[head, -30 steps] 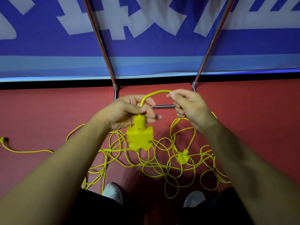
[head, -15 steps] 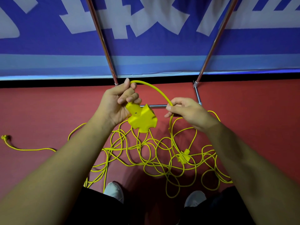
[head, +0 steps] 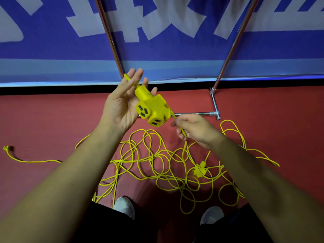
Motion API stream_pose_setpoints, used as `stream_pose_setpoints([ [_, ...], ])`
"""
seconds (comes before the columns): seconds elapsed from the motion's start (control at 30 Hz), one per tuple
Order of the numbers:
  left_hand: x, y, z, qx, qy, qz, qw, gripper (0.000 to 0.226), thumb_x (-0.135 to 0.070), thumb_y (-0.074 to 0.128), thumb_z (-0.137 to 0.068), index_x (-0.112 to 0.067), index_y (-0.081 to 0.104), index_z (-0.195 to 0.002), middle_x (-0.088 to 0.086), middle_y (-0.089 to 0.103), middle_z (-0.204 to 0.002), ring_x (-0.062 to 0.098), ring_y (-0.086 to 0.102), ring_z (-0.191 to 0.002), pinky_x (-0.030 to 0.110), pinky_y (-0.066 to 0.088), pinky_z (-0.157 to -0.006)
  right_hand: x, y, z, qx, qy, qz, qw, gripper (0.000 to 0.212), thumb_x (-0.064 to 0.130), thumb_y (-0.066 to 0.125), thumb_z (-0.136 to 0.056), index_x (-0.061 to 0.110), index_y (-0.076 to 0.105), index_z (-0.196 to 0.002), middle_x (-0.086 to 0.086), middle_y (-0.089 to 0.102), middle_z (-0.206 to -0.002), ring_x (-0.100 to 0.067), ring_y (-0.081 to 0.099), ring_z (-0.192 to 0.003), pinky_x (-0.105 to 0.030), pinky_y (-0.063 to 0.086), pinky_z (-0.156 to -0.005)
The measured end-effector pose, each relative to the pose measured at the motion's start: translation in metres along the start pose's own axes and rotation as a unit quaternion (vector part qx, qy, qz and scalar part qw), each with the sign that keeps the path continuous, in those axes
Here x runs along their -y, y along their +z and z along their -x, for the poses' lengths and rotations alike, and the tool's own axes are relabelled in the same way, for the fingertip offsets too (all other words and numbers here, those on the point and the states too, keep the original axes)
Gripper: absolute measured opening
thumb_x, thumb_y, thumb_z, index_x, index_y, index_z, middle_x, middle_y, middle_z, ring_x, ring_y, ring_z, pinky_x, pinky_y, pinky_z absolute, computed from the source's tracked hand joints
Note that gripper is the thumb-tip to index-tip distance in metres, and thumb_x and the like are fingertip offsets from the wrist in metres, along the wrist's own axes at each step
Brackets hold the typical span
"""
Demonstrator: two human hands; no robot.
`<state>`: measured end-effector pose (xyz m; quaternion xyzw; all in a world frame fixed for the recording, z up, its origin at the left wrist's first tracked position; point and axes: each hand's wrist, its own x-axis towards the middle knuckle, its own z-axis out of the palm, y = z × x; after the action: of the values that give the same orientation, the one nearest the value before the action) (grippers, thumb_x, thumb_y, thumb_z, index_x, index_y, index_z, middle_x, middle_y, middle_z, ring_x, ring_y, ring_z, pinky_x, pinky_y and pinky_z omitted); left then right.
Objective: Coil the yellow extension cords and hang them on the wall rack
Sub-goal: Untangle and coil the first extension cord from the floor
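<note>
My left hand [head: 121, 106] is raised palm up with its fingers straight. A yellow multi-outlet socket head [head: 152, 109] lies across those fingers, its cord running up between them. My right hand [head: 194, 130] grips the same yellow cord just below the socket, fingers curled round it. From there the cord drops into a loose tangle of yellow extension cord [head: 157, 163] on the red floor. A second yellow socket head [head: 199, 170] lies in the tangle. One cord end [head: 7, 148] trails off to the far left.
A metal rack's base bar [head: 214, 106] sits on the floor behind my hands, with two slanted poles [head: 108, 35] [head: 235, 41] rising against a blue and white banner wall [head: 52, 41]. My white shoes [head: 124, 206] [head: 211, 216] stand at the tangle's near edge.
My left hand rose, turned palm up and straightened its fingers, so the socket head now lies on them outlets up. My right hand slid down the cord, closer to the socket.
</note>
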<state>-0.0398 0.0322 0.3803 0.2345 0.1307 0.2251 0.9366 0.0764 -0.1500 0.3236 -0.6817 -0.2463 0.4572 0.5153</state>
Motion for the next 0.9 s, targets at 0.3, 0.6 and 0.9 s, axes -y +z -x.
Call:
stream_pose_setpoints([
  [0.3,-0.001,0.011,0.01,0.097,-0.044,-0.171,0.979,0.049,-0.019,0.039,-0.098,-0.041,0.039,-0.142,0.026,0.068,-0.117,0.03,0.07,-0.102,0.032,0.056,-0.089,0.006,-0.012,-0.004,-0.107,-0.062,-0.036,0.992,0.014,0.016,0.049,-0.102,0.014,0.063,-0.102,-0.009,0.05,-0.067,-0.014,0.046,-0.046,-0.021,0.036,-0.045],
  [0.6,-0.001,0.005,0.01,0.148,-0.037,-0.208,0.966,0.051,-0.041,0.027,-0.101,-0.062,0.013,-0.146,0.028,0.048,-0.145,0.037,0.062,-0.119,0.054,0.054,-0.092,0.006,-0.034,-0.01,-0.203,-0.11,-0.041,0.972,0.011,0.01,0.057,-0.097,0.009,0.068,-0.099,-0.002,0.055,-0.064,-0.012,0.05,-0.053,-0.024,0.045,-0.052],
  [0.9,-0.013,-0.005,0.002,0.068,0.042,-0.199,0.977,0.068,-0.017,0.039,-0.099,-0.057,0.018,-0.149,0.032,0.056,-0.134,0.024,0.063,-0.083,0.038,0.054,-0.08,-0.01,-0.042,-0.011,-0.159,-0.024,0.023,0.987,0.021,-0.004,0.06,-0.089,0.014,0.067,-0.082,-0.003,0.059,-0.072,-0.013,0.05,-0.063,-0.024,0.042,-0.056],
])
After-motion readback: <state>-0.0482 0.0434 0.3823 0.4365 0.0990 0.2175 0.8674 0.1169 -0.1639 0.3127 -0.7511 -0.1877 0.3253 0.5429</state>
